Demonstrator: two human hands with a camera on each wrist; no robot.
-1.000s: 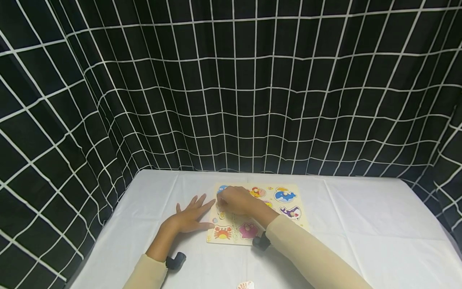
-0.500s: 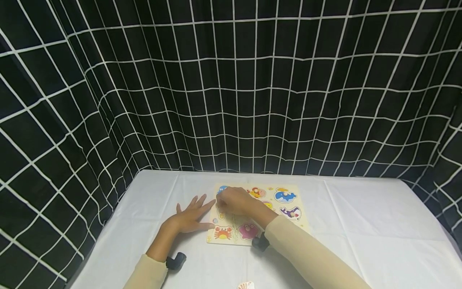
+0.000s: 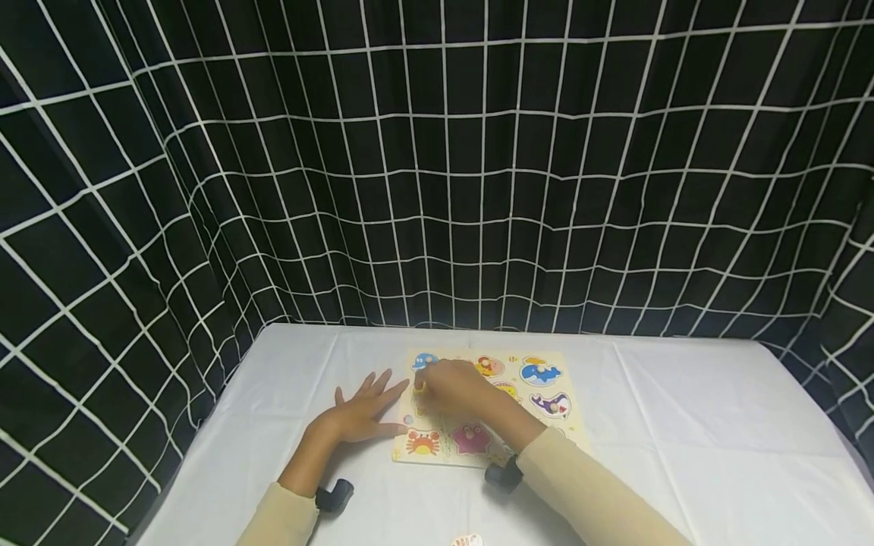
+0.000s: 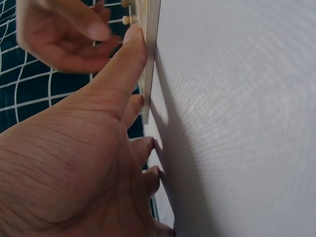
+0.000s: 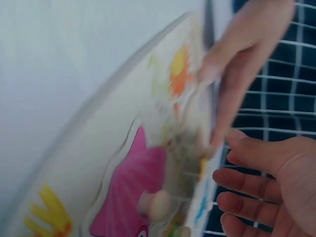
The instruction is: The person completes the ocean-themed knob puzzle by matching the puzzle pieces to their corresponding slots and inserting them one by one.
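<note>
A wooden peg puzzle board (image 3: 447, 447) with sea-animal pieces lies on the white cloth. My left hand (image 3: 358, 417) rests with spread fingers at its left edge; the thumb and index finger touch the board. My right hand (image 3: 451, 388) hovers over the board's left part. In the right wrist view, the fingers of the right hand (image 5: 276, 182) are loosely curled, with nothing seen between them. A crab piece (image 3: 423, 442) and a pink starfish-like piece (image 3: 471, 438) sit along the near side. My right hand hides part of the middle.
A loose piece (image 3: 467, 540) with reddish stripes lies on the cloth (image 3: 389, 504) at the near edge of the view. Blue whale (image 3: 539, 371) and purple whale (image 3: 550, 405) pieces sit at the board's right. A black gridded curtain (image 3: 478, 189) surrounds the table.
My right hand has shifted slightly right and its fingers have loosened, uncovering more of the blue piece at the board's far left corner. My left hand stays in place.
</note>
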